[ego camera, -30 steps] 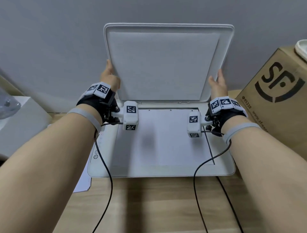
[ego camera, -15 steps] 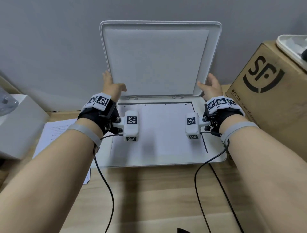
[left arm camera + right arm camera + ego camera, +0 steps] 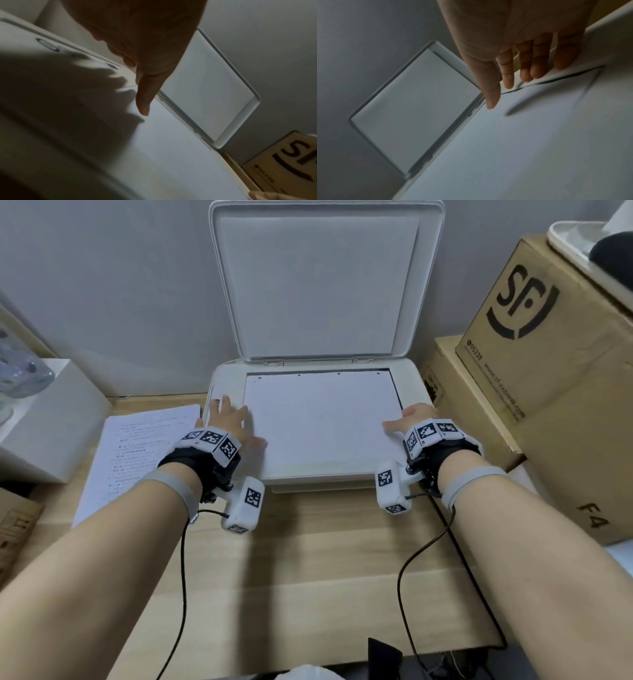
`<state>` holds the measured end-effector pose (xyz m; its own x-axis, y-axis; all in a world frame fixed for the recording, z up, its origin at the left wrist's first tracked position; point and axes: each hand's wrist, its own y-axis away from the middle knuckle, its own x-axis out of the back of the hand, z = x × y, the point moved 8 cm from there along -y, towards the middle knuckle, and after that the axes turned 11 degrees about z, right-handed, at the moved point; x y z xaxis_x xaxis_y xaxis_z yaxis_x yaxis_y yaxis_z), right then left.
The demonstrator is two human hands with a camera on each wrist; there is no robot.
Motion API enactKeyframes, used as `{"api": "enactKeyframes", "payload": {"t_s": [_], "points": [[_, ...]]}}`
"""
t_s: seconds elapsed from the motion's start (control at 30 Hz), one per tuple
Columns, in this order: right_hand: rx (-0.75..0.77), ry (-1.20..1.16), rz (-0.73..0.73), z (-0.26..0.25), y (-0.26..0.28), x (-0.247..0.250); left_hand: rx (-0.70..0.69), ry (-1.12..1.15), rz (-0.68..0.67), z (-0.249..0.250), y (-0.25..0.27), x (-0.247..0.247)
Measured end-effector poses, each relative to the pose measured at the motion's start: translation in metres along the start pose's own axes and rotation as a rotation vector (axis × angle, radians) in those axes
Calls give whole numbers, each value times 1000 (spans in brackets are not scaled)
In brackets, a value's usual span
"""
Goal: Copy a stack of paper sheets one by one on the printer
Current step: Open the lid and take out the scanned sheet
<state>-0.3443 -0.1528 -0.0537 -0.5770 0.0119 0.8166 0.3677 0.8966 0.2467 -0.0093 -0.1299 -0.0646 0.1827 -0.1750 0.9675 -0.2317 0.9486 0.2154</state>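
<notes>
The white printer [image 3: 409, 378] stands at the back of the desk with its scanner lid [image 3: 325, 278] raised upright against the wall. A blank white sheet [image 3: 322, 419] lies flat on the glass. My left hand [image 3: 227, 419] hovers with straight fingers over the sheet's left edge and the printer's left rim; its thumb [image 3: 142, 100] points down at the paper. My right hand [image 3: 411, 419] reaches the sheet's right edge, its fingers [image 3: 537, 65] straight and low over the printer's rim beside the sheet [image 3: 522, 135]. A stack of printed sheets [image 3: 137, 450] lies left of the printer.
SF cardboard boxes [image 3: 548, 344] stand close on the right, with a tray [image 3: 582, 237] on top. A white box [image 3: 51, 426] sits at the left. Bare wooden desk [image 3: 308, 559] lies in front of the printer. Black cables [image 3: 404, 577] trail from both wrists.
Both hands have let go of the raised lid and come down to the left and right edges of the sheet on the glass. The lid stays up.
</notes>
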Motion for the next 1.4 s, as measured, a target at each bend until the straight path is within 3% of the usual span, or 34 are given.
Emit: {"api": "enactKeyframes", "payload": {"t_s": [0.17,0.33,0.57,0.7,0.77,0.93,1.07,1.2,1.4], "points": [[34,202,70,-1,16,-3,19,-53,-43,-2,13,-10],[-30,199,39,0,19,-5,29,-70,-34,-2,14,-10],[-17,-133,41,-8,21,-3,25,-76,-58,1,14,-11],[24,-312,139,-10,25,7,43,-17,-13,1,15,-12],[69,-384,179,-12,30,12,51,97,32,0,16,-12],[138,-626,110,-12,46,15,171,847,217,-9,33,-8],[96,-812,46,5,61,10,203,1212,417,-16,61,7],[-3,-998,-16,42,83,-14,265,1424,356,-36,98,-8],[-161,-989,-120,97,115,-69,406,1525,236,-61,141,-61]]}}
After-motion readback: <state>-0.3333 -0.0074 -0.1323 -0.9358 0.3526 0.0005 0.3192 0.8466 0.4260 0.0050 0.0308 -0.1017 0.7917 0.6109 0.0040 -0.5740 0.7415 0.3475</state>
